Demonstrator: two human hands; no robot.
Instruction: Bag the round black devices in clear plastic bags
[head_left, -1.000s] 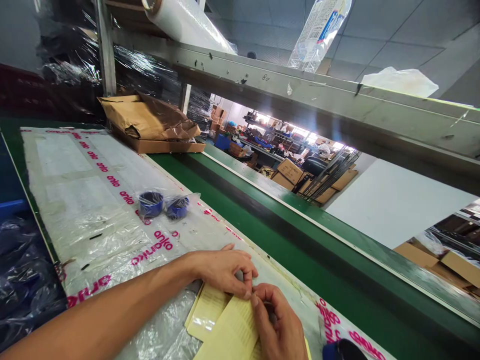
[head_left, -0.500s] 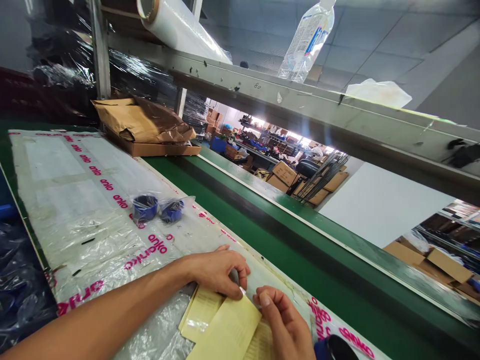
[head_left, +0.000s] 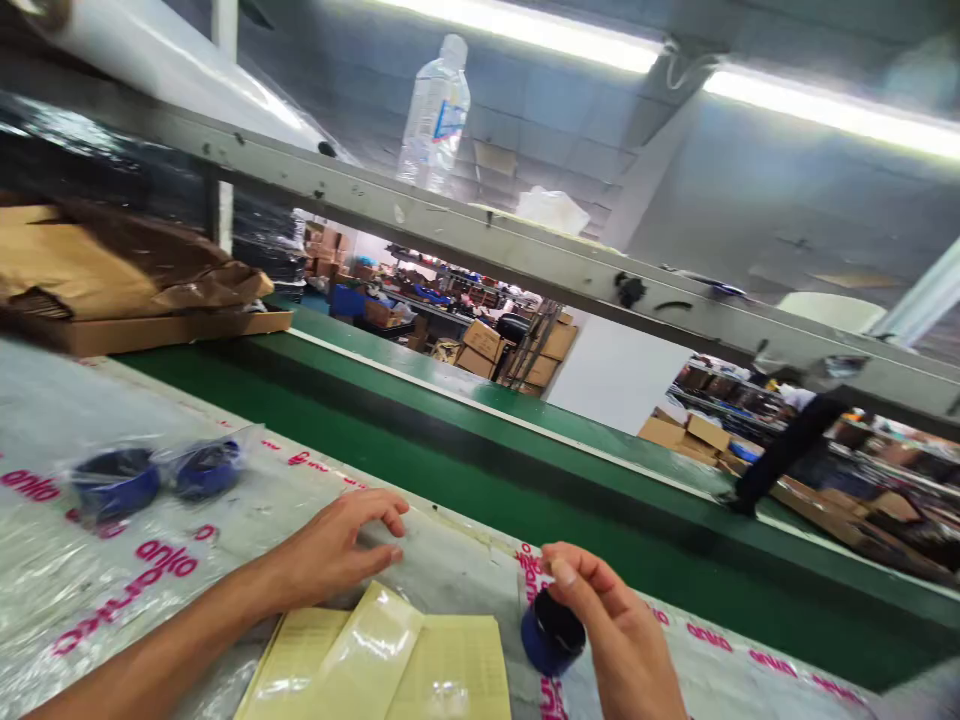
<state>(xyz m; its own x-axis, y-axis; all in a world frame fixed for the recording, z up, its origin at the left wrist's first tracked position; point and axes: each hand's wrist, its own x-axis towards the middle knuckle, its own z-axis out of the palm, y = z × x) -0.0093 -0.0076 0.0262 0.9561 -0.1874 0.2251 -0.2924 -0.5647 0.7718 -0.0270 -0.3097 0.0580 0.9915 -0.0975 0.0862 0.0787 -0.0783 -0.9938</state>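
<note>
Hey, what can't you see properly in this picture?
Head view:
- The blue round thing in the right hand: fingers hide part of it.
- The yellow papers: print too small, bottom cut off by the lower edge.
- The far person: upper body hidden by the metal beam.

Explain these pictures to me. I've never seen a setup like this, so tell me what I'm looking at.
No machine here: these are a person's own bare hands, filmed by one camera worn on the head, looking forward and down. The right hand holds a blue round item with a black top. The open left hand is nearest to yellow paper sheets, with a clear plastic sleeve lying on them. Everything rests on a plastic sheet printed in pink. Two more blue items in clear plastic lie on it. Beyond is a green conveyor belt.
</note>
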